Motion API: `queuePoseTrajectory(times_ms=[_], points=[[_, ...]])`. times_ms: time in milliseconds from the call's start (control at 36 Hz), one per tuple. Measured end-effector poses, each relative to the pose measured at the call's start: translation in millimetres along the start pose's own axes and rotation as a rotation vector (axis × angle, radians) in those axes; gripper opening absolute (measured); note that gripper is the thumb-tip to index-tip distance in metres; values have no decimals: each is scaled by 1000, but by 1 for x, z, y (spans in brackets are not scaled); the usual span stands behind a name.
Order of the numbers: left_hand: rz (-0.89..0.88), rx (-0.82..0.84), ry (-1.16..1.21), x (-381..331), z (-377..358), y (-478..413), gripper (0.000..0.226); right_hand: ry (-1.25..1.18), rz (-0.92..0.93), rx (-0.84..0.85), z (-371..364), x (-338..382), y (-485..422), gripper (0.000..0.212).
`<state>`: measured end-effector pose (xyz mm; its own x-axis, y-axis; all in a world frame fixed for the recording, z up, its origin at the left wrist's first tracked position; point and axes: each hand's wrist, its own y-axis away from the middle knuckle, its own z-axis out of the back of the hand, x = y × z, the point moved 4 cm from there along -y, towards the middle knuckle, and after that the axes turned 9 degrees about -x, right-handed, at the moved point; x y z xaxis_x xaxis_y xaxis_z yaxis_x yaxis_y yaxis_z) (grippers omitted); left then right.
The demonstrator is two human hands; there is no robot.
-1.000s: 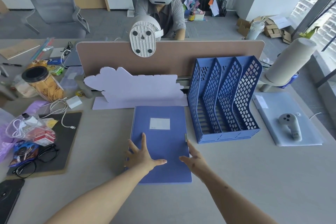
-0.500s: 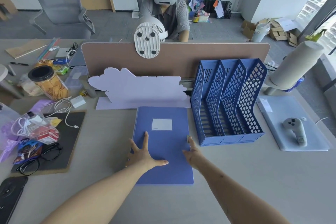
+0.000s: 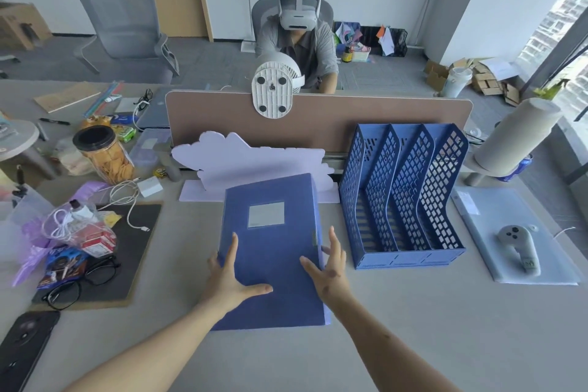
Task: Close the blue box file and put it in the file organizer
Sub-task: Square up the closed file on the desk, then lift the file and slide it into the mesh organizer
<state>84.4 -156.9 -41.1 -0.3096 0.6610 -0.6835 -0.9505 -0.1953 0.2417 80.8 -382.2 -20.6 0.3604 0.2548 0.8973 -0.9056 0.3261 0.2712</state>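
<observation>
Spread fingers (image 3: 234,243) of the left hand (image 3: 229,280) grip the box file's (image 3: 273,251) left edge; the right hand (image 3: 331,267) clasps its right edge. The closed blue file is tilted, far end raised off the worktop (image 3: 445,328), just left of the file organizer (image 3: 407,200).

Box file (image 3: 273,251) left of file organizer (image 3: 404,197)

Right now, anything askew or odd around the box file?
Only the blue box file: its far end is tilted up off the desk, held at the sides by the left hand and right hand. File organizer stands upright with empty slots. Nothing looks spilled or damaged.
</observation>
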Motion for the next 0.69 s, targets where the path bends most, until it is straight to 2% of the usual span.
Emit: queuePoseTrajectory(times_ms=[111, 306, 361, 528, 611, 694], points=[[-54, -36, 128, -3, 16, -7, 150, 108, 65, 10, 9, 40, 0, 87], [-173, -29, 303, -37, 30, -13, 141, 124, 114, -43, 46, 112, 1, 59], [-225, -13, 324, -51, 30, -14, 143, 152, 138, -54, 60, 129, 5, 61], [-403, -10, 336, -98, 17, -14, 156, 432, 231, -113, 111, 169, 25, 79], [-480, 60, 411, -131, 7, -7, 152, 518, 282, -201, 139, 180, 42, 72], [-548, 189, 476, -166, -5, 1, 133, 519, 280, -325, 165, 184, 57, 62]])
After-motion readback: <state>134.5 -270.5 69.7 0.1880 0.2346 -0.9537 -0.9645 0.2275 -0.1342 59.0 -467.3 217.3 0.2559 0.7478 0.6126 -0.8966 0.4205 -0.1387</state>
